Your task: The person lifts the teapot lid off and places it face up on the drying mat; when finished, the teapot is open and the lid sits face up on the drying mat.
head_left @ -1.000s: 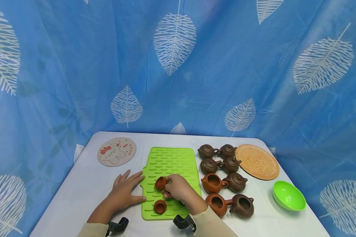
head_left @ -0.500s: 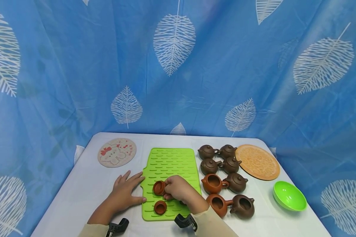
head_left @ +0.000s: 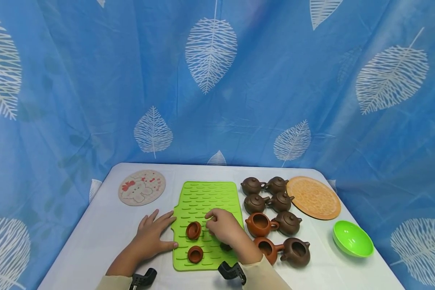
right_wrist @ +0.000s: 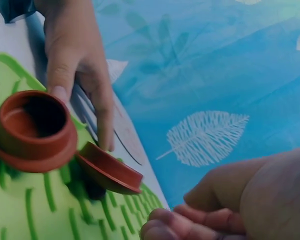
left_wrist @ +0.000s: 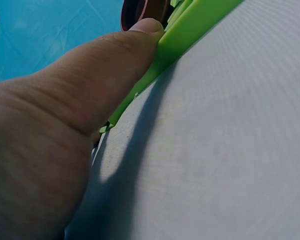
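Above the mat [head_left: 211,197], the right hand [head_left: 222,226] hangs released beside the tilted lid [head_left: 193,230] resting there; a brush could knock it into the near lid [head_left: 195,254]. The left hand [head_left: 151,234], fingers spread at the mat's edge, might tug and jolt both.

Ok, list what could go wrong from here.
The farther red lid sits tilted on the mat, so it might roll or tip. The right forearm reaches past the nearer red pot and might knock it. The left hand lies at the mat's edge; a push could shift that lid.
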`<state>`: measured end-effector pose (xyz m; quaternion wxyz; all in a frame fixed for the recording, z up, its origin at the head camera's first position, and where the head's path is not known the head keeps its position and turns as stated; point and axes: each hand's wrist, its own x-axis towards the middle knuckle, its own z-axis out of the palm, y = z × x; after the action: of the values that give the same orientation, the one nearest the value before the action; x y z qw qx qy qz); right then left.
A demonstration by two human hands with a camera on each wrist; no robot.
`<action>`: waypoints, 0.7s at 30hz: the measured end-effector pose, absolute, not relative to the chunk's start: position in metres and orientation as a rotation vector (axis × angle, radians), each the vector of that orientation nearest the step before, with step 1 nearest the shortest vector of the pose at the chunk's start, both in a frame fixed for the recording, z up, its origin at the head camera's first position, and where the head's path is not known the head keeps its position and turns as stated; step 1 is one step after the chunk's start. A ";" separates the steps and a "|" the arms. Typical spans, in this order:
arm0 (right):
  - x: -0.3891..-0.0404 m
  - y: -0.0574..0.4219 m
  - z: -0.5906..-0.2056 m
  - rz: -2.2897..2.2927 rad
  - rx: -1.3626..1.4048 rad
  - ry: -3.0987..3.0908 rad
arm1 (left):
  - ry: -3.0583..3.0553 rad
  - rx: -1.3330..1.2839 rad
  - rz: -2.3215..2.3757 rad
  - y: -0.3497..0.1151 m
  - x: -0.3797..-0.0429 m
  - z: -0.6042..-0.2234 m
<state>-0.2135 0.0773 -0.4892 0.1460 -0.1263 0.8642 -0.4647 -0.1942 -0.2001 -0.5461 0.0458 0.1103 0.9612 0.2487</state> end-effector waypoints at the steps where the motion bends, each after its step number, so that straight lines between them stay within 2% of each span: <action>1: -0.214 0.079 -0.489 -1.336 -0.376 2.509 | 2.935 0.337 0.760 -0.200 -0.194 -0.546; 10: -0.218 0.108 -0.481 -1.427 -0.396 2.553 | 2.934 0.345 0.776 -0.201 -0.194 -0.547; 21: -0.219 0.152 -0.473 -1.603 -0.143 2.660 | 2.932 0.348 0.778 -0.201 -0.195 -0.549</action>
<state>-0.2186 0.1523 -0.4731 0.0165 -0.0461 0.8554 -0.5156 -0.1949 -0.2011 -0.5490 0.0440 0.1137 0.9594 0.2545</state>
